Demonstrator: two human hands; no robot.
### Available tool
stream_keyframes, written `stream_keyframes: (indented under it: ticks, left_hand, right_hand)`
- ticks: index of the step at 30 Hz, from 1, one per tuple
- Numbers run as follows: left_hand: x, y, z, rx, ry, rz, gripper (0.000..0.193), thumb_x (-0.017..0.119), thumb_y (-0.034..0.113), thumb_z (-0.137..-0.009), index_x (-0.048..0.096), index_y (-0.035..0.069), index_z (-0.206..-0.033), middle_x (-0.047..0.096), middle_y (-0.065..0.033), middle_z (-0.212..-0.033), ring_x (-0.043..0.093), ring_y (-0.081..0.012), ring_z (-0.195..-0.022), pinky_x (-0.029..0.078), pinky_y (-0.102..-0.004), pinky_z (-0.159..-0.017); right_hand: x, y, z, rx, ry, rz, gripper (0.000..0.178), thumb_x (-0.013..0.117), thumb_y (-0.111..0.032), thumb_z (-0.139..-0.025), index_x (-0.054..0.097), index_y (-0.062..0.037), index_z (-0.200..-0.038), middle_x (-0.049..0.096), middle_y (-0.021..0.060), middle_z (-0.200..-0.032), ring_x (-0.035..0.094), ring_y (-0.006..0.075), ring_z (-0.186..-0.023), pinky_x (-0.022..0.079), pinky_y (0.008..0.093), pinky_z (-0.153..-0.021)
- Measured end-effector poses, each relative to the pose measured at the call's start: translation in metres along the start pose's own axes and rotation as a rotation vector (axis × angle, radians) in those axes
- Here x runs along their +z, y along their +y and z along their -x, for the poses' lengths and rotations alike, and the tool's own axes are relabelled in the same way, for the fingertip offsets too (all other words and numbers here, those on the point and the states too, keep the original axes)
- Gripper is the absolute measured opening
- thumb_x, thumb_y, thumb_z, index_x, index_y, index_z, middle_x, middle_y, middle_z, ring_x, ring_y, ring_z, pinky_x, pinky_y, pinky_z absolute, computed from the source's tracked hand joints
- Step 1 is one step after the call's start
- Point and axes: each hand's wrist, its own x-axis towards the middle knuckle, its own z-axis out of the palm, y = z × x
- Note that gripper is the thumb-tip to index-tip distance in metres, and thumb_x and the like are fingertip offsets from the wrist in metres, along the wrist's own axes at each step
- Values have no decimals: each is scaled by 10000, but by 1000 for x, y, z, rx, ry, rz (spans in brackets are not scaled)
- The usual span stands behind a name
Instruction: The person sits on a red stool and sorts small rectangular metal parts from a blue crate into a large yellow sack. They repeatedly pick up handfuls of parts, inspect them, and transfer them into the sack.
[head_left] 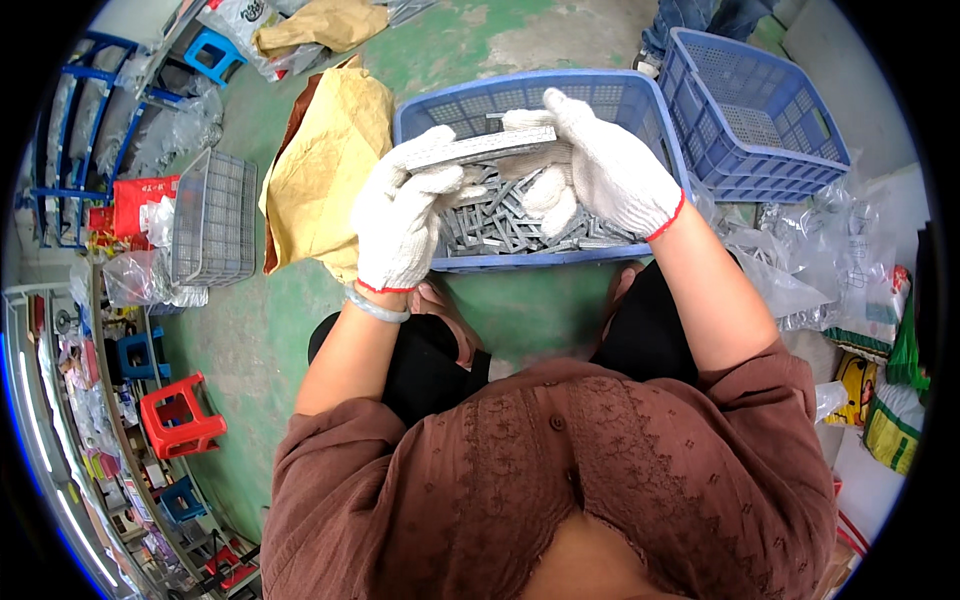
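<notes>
Grey bar (482, 148) between left hand (398, 222) and right hand (618, 168).

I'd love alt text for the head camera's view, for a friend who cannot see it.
A person's gloved left hand grips a long gray bar above a blue basket of small gray pieces; the gloved right hand is at the bar's right end. A tan sack lies left of the basket, a second basket to its right.

Steep downward fisheye view, head-worn
</notes>
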Motion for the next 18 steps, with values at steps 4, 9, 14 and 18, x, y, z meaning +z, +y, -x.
stream_keyframes:
  ticks: [4,9,14,18]
  left_hand:
    - [2,-1,-1,-13,-2,28,422,537,-31,-920,496,-80,-1337,606,-191,-1244,681,-308,-1022,591,-423,-880]
    - [2,1,0,-21,-22,22,475,535,-46,-903,467,-72,-1372,583,-195,-1283,655,-311,-1088,563,-425,-936]
    - [-3,-1,-2,-16,-134,104,697,605,-82,-850,358,22,-1494,527,-204,-1371,578,-336,-1224,504,-417,-1001]
    - [-1,4,1,-10,-191,197,824,624,-116,-822,280,84,-1544,485,-210,-1407,537,-342,-1266,496,-405,-1001]
  right_hand:
    - [3,1,3,-38,49,24,472,568,-400,-1005,582,-25,-1292,665,207,-1069,699,265,-735,612,391,-558]
    - [-7,5,0,-63,-26,-103,431,609,-283,-992,565,-25,-1334,658,191,-1088,701,267,-792,616,391,-605]
    - [-9,7,0,-155,-33,30,587,622,-95,-949,388,-8,-1481,576,169,-1316,675,245,-989,592,363,-761]
    - [-8,14,-2,-275,-7,125,635,630,-77,-926,363,-14,-1499,548,170,-1366,629,243,-1117,584,378,-829]
